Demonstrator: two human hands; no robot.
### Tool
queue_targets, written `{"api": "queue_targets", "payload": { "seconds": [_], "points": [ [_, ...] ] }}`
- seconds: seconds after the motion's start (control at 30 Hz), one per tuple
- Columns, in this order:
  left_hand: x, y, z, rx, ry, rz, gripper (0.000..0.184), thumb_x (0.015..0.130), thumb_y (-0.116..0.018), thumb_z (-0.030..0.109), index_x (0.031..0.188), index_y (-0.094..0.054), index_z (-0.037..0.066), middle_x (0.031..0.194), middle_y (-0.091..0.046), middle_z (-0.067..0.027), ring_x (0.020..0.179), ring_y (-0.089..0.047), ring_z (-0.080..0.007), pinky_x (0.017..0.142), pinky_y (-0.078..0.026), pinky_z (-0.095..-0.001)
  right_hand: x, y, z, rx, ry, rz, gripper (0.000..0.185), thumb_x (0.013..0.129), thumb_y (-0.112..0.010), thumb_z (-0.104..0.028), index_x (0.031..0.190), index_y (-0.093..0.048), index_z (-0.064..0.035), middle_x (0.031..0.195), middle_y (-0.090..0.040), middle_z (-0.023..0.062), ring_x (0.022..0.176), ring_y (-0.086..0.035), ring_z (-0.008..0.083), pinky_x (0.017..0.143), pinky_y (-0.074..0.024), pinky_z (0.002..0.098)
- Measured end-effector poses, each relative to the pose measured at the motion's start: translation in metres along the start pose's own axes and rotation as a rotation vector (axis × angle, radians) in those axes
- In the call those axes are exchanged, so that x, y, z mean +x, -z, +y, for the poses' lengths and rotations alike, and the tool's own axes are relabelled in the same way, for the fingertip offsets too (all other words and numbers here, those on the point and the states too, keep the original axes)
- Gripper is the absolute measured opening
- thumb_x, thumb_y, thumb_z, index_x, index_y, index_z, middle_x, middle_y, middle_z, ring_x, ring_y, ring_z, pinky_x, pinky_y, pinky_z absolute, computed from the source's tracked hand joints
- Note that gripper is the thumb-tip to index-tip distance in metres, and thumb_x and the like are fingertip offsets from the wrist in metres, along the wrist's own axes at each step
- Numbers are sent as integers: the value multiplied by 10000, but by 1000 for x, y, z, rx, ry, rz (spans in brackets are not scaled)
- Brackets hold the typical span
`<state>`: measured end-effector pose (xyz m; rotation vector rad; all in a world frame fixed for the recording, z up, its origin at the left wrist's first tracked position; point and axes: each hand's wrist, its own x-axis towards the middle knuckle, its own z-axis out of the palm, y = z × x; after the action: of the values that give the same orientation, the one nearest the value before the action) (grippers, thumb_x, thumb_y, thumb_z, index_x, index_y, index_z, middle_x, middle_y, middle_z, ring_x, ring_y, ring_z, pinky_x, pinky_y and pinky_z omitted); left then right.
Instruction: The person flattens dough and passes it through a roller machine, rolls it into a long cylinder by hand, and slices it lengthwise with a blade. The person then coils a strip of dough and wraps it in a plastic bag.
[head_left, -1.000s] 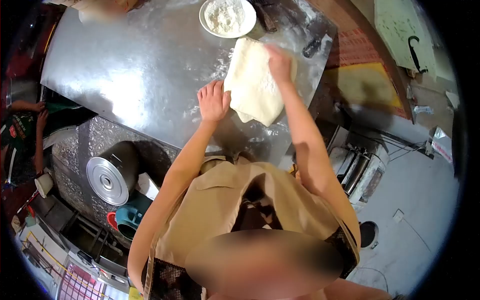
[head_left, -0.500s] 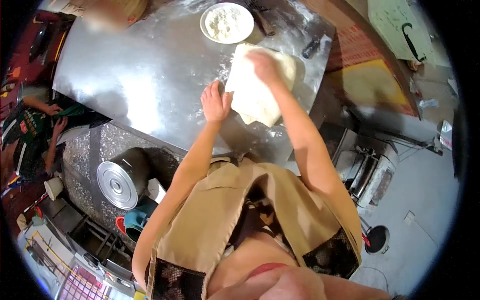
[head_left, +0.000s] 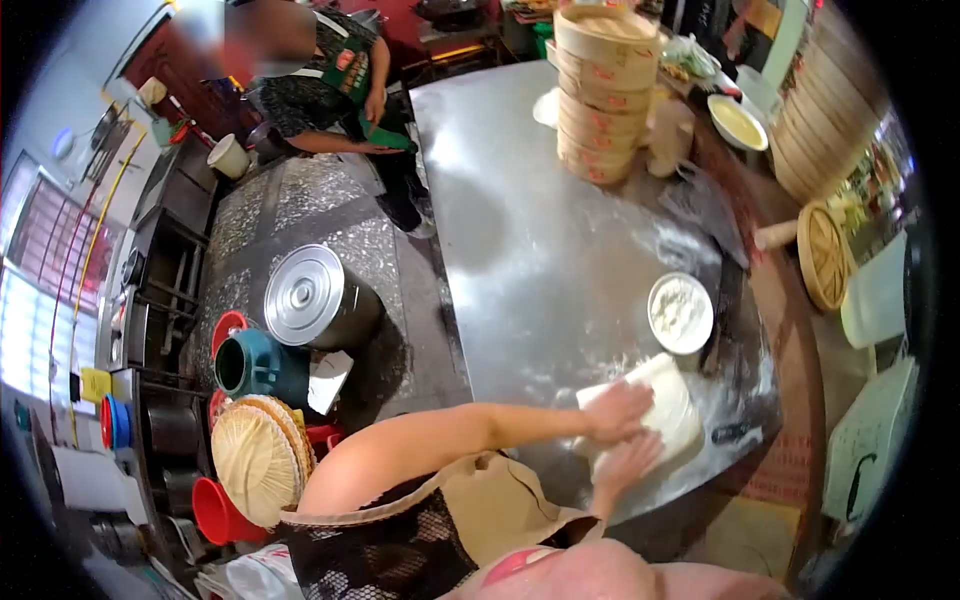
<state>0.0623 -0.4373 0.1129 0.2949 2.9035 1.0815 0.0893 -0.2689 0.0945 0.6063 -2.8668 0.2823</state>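
Bare hands, one pair: palms down, close together.
Bare left arm point(head_left: 430, 438): reaching sideways, slightly bent; bare left hand point(head_left: 618, 411) flat, fingers extended. Bare right hand point(head_left: 628, 461): flattened, fingers extended; right forearm point(head_left: 604, 503) short in view, partly hidden.

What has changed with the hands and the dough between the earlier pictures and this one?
The left hand has moved from beside the flat, pale dough onto it. The right hand has drawn back from the dough's far part, by the bowl, to its near side, close to the left. The view has swung leftward. The dough still lies by the round white bowl of flour on the steel table.
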Motion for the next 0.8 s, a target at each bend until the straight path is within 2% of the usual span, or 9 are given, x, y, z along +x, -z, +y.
{"api": "queue_targets", "payload": {
  "seconds": [0.17,0.23,0.27,0.3,0.4,0.5,0.57,0.63,0.8],
  "points": [
    [55,-1,10,26,-227,-77,663,965,-331,513,1491,-263,117,1575,-141,-168,1459,-127,-328,1170,-100,-510,67,-2,71,172,-114,114,488,981,-429,-260,1408,-415,-25,1484,-344,215,1380,-292,390,1128,-206,476],
    [74,10,5,51,-207,-12,638,955,-371,474,1462,-315,91,1552,-204,-187,1432,-200,-359,1166,-101,-518,85,-24,89,438,-352,183,479,986,-448,-255,1379,-429,17,1445,-373,262,1342,-338,405,1114,-249,438],
    [81,9,5,24,-57,50,658,939,-414,472,1448,-323,65,1530,-240,-198,1410,-238,-368,1159,-125,-521,88,-30,94,556,-487,228,497,967,-511,-282,1334,-465,51,1352,-473,275,1235,-475,381,1039,-368,417],
    [88,7,5,-4,88,110,680,924,-457,470,1434,-330,39,1509,-277,-210,1389,-277,-378,1151,-149,-523,86,-34,102,550,-484,226,497,967,-511,-282,1334,-465,51,1352,-473,275,1235,-475,381,1039,-368,417],
    [73,31,20,-194,340,275,730,862,-579,464,1386,-362,4,1413,-383,-231,1318,-359,-387,1103,-264,-507,87,18,64,1054,-1026,174,543,889,-643,-331,1239,-544,73,1214,-592,198,1035,-617,290,864,-517,388],
    [76,6,9,-198,580,348,809,754,-721,481,1316,-411,-10,1225,-505,-235,1119,-511,-400,952,-435,-466,73,8,81,1449,-1081,30,607,842,-707,-350,1269,-519,39,1278,-553,196,1097,-594,317,888,-530,464],
    [86,20,1,-366,762,177,776,718,-745,543,1195,-530,-29,1121,-600,-228,1054,-587,-355,880,-481,-455,72,-19,100,1366,-1379,-82,679,813,-735,-356,1346,-481,-20,1343,-518,153,1174,-550,290,971,-469,458],
    [103,40,-30,-667,792,-339,642,727,-747,540,1040,-676,-17,1091,-659,-172,998,-619,-251,860,-503,-385,77,7,87,1606,-1202,-206,714,784,-764,-350,1337,-490,9,1302,-556,139,1190,-537,246,979,-456,391],
    [47,67,-17,-1212,474,-253,448,795,-764,234,1183,-631,54,1111,-670,-88,1006,-632,-187,903,-503,-348,52,99,7,1240,-757,134,656,686,-817,-103,1242,-491,20,1140,-606,148,1002,-611,222,866,-516,354]
  ]
}}
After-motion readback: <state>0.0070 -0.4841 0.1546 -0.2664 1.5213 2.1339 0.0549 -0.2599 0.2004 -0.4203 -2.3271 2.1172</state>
